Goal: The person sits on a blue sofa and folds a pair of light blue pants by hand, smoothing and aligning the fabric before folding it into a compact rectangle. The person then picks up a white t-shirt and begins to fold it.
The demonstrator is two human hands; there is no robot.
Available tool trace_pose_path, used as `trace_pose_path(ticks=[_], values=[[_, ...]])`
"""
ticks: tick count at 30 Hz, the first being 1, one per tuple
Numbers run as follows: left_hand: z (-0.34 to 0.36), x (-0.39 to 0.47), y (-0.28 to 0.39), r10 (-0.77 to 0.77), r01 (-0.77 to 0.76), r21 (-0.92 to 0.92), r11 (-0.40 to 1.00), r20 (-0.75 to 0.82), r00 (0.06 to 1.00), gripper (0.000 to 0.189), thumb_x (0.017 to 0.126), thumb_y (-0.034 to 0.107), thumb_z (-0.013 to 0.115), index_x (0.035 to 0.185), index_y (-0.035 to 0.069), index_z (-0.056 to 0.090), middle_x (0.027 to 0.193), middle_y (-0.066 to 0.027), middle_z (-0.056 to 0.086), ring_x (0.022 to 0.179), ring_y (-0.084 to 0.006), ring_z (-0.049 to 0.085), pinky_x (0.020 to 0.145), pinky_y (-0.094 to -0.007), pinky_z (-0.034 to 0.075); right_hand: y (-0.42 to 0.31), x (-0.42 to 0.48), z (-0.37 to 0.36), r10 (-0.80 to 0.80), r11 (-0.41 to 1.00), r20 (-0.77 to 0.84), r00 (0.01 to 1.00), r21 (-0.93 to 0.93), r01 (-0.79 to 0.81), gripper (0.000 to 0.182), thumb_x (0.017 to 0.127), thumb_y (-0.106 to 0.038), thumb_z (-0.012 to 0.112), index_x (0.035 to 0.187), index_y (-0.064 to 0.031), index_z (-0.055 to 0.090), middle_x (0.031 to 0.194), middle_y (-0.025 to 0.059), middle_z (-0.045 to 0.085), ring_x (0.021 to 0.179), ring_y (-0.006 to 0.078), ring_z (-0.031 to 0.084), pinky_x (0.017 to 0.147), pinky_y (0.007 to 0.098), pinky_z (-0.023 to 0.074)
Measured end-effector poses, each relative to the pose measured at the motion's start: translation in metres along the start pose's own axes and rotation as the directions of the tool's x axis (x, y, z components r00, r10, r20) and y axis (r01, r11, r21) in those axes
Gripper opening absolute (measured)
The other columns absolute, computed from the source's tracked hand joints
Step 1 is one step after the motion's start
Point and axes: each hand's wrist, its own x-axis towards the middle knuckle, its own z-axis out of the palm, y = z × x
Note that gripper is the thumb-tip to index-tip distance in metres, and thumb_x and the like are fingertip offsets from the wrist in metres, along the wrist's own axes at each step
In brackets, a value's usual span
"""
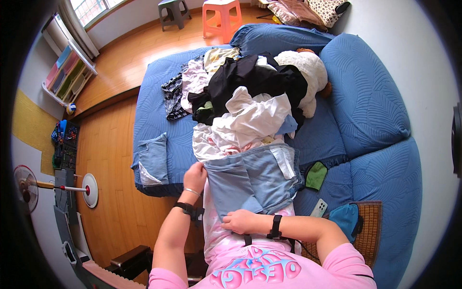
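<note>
Light blue denim shorts (252,178) lie spread over my lap and the sofa's edge, with a white pocket lining showing at their upper right. My left hand (195,177) pinches the denim at its upper left corner. At the lower left corner, my right hand (239,221) grips the denim's edge, its fingertips partly hidden. Just beyond the shorts lie white garments (252,115), one with a reddish print, and behind them a heap of black clothes (249,77). A folded piece of light blue denim (153,157) rests on the sofa to the left.
The blue covered sofa (379,173) also holds a white plush toy (306,76), a green cloth (316,176), a phone (319,208), a teal bag (343,220) and a brown woven mat (371,231). A standing fan (27,189) is at the left; stools (222,18) stand beyond the sofa.
</note>
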Motion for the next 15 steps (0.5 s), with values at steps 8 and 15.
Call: trace_pose_path(ticks=[8,15], values=[[-0.054,0.033,-0.009,-0.011,0.012,0.047,0.999,-0.039,0.999,0.011,0.085,0.012,0.059,0.09,0.005,0.064,0.081,-0.0139,0.066,0.072,-0.032,0.064,0.063,-0.039,0.051,-0.008,0.028,-0.025,-0.221,0.975,-0.087,0.971,-0.029,0.219,0.031,0.074,-0.018,0.061,0.103,-0.0062,0.061,0.085,0.0044,0.055,0.078,0.0238,0.058,0.061,0.0339,0.0509],[-0.037,0.024,0.0,0.115,-0.106,0.091,0.99,-0.098,0.988,0.007,0.081,0.013,0.063,0.085,0.007,0.06,0.082,-0.0115,0.061,0.077,-0.0332,0.061,0.067,-0.0422,0.05,0.014,0.026,0.013,-0.079,0.994,0.043,0.996,0.086,0.075,0.033,0.08,-0.026,0.067,0.107,-0.0085,0.058,0.089,0.0091,0.057,0.086,0.0302,0.06,0.067,0.0409,0.0517]])
